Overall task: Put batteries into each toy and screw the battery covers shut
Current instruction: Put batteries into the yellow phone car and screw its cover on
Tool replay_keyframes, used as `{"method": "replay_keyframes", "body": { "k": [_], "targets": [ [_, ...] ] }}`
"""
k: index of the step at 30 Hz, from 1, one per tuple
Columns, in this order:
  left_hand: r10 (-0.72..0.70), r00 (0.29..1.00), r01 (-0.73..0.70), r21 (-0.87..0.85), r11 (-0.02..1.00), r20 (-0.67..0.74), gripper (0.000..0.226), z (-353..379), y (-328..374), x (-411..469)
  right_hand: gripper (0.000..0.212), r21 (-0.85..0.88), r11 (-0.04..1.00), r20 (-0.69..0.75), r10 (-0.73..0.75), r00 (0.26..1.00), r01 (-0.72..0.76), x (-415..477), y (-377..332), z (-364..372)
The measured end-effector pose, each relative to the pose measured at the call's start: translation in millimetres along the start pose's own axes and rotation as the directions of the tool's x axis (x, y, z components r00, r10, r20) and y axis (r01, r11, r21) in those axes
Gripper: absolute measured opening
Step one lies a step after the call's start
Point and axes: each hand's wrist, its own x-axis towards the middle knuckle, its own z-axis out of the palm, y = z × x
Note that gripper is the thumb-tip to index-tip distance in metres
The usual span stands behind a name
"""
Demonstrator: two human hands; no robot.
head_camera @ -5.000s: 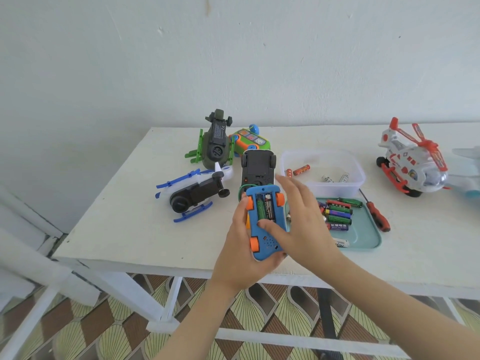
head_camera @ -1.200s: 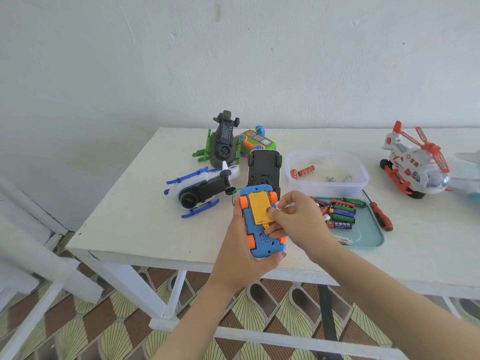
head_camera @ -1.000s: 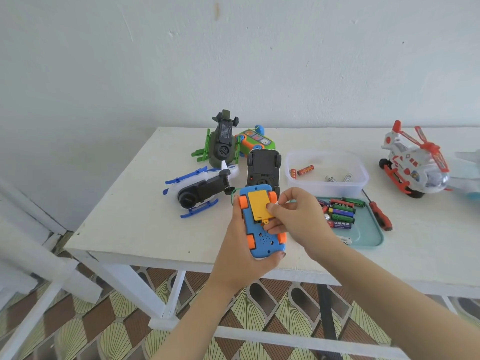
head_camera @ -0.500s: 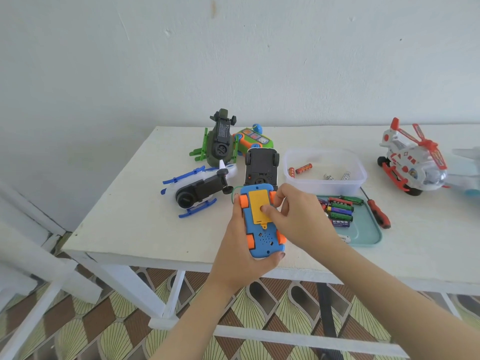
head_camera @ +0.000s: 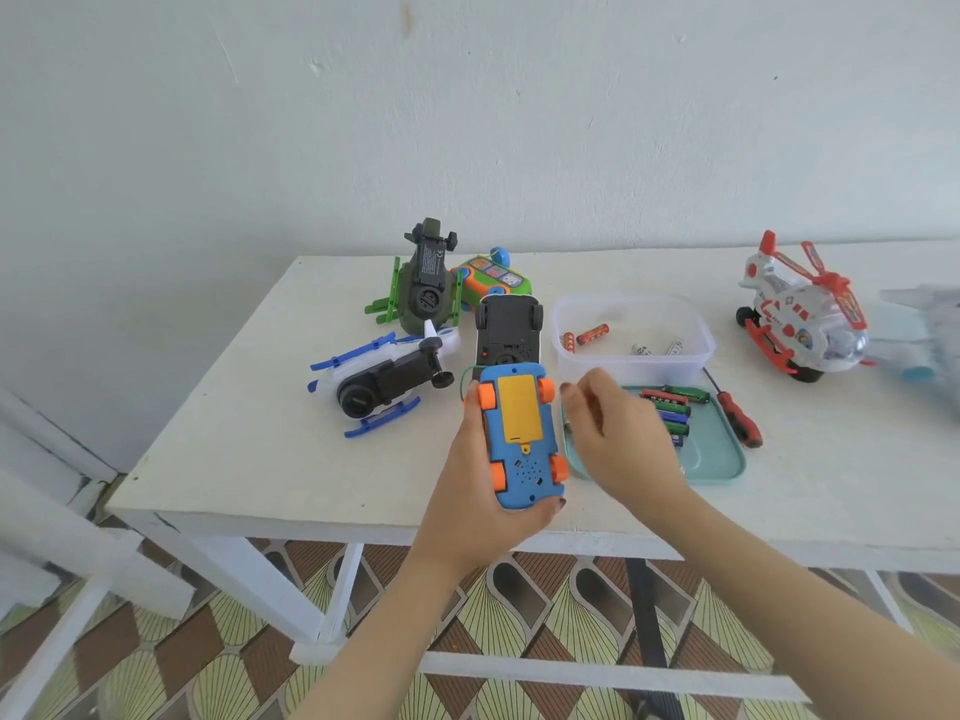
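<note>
Left hand (head_camera: pixel 478 501) grips blue toy car (head_camera: pixel 522 475) belly-up over surface (head_camera: pixel 260 433) edge, yellow cover (head_camera: pixel 519 407) seated. Right hand (head_camera: pixel 618 439) loose, apparently empty, above tray (head_camera: pixel 717 459). Car prob. light, stiff, slick plastic w/ rolling wheels; hold by body sides.

The left hand (head_camera: pixel 467 491) grips an upturned blue toy car (head_camera: pixel 522 459) above the white table's (head_camera: pixel 260 433) near edge, with the yellow battery cover (head_camera: pixel 519 407) seated in its underside. At the car's 3 o'clock, the right hand (head_camera: pixel 618 439) hovers over a teal tray (head_camera: pixel 722 459) of batteries (head_camera: pixel 675 402), fingers loosely bent. A red screwdriver (head_camera: pixel 735 413) lies at the tray's 2 o'clock, and an upturned black car (head_camera: pixel 506 330) lies at the blue car's 12 o'clock.
</note>
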Motion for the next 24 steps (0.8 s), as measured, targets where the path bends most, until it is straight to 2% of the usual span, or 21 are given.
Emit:
{"method": "replay_keyframes", "body": {
  "k": [4,7,9,13,16,21,24],
  "targets": [
    [0.013,0.999,-0.012,-0.029,1.0,0.038,0.105,0,3,3,0.024,-0.213,0.973,-0.131,0.063,0.989,-0.091,14,34,-27],
    [-0.001,0.999,0.001,-0.008,1.0,0.046,0.114,1,1,5,0.016,-0.413,0.891,-0.249,0.091,0.964,-0.19,17,65,-48],
    [0.008,0.999,-0.008,-0.001,1.0,0.035,0.114,2,3,6,0.021,-0.49,0.827,-0.299,0.138,0.944,-0.276,14,82,-55],
    [0.05,0.998,-0.049,-0.012,0.999,0.03,0.106,3,5,6,0.035,-0.609,0.688,-0.28,0.279,0.919,-0.395,4,96,-60],
    [0.054,0.998,-0.053,-0.025,0.998,0.033,0.103,4,2,6,0.035,-0.686,0.617,-0.207,0.343,0.916,-0.385,-2,99,-62],
    [0.047,0.999,-0.046,-0.024,0.999,0.025,0.1,5,4,4,0.032,-0.652,0.636,-0.275,0.307,0.911,-0.411,-1,104,-63],
    [0.031,0.999,-0.031,0.003,1.0,0.015,0.106,4,2,4,0.024,-0.597,0.691,-0.31,0.268,0.912,-0.407,3,101,-66]
  ]
}}
